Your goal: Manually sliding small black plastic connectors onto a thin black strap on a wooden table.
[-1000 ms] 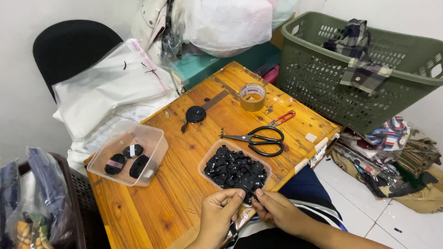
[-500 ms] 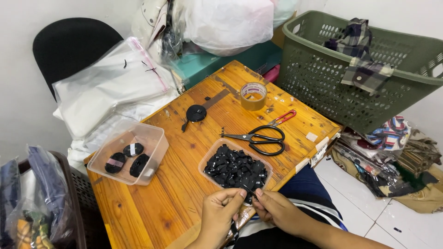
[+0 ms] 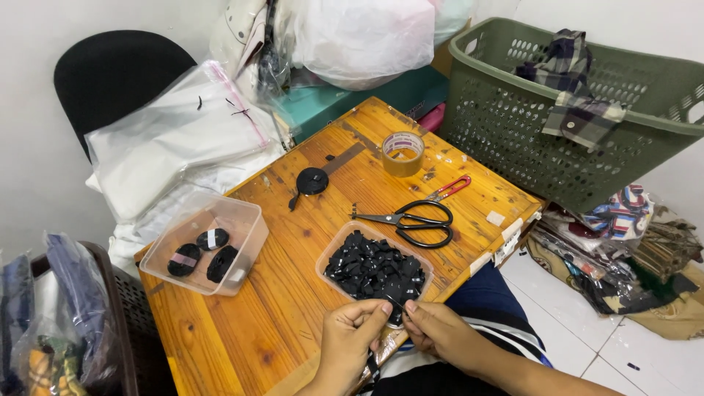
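Note:
My left hand (image 3: pixel 350 339) and my right hand (image 3: pixel 438 334) meet at the near edge of the wooden table (image 3: pixel 293 242). Their fingertips pinch a small black piece (image 3: pixel 397 303) between them, just in front of a clear plastic tray (image 3: pixel 331 258) filled with several small black pieces (image 3: pixel 375 268). Both hands hold this one piece; its exact shape is too small to tell.
A clear box (image 3: pixel 242 220) with three black rolls sits at the table's left. Black-handled scissors (image 3: pixel 414 218), a brown tape roll (image 3: pixel 402 152) and a black ribbon spool (image 3: pixel 312 180) lie farther back. A green laundry basket (image 3: pixel 513 125) stands at the right, plastic bags (image 3: pixel 183 132) at the back left.

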